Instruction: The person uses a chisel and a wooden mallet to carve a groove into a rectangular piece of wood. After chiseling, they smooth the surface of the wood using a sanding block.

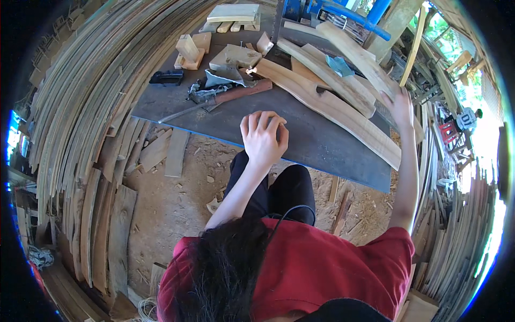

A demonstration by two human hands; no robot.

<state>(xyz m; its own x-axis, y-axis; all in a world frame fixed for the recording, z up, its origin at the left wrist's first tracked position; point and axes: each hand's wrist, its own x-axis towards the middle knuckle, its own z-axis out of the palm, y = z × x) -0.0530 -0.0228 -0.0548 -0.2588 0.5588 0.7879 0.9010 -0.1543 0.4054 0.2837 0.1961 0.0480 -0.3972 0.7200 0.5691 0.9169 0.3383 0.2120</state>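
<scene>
My left hand (263, 138) is over the near edge of the dark workbench (322, 147), its fingers curled inward; whatever may be inside it is hidden. At the right, my outstretched right hand (401, 109) is closed at the near end of a long wooden board (357, 56). That board slants across other pieces on the bench. A curved, shaped wooden piece (327, 104) with a notch lies between my hands. Beyond my left hand rests a saw-like tool with a brown wooden handle (244, 92), beside a crumpled grey cloth (225, 76).
Stacked planks (91, 91) fill the left side, and more planks (453, 241) stand at the right. Wooden blocks (189, 51) and a black tray-like object (166, 78) sit on the bench. Blue machinery (370, 21) stands behind. Another person (468, 118) sits far right.
</scene>
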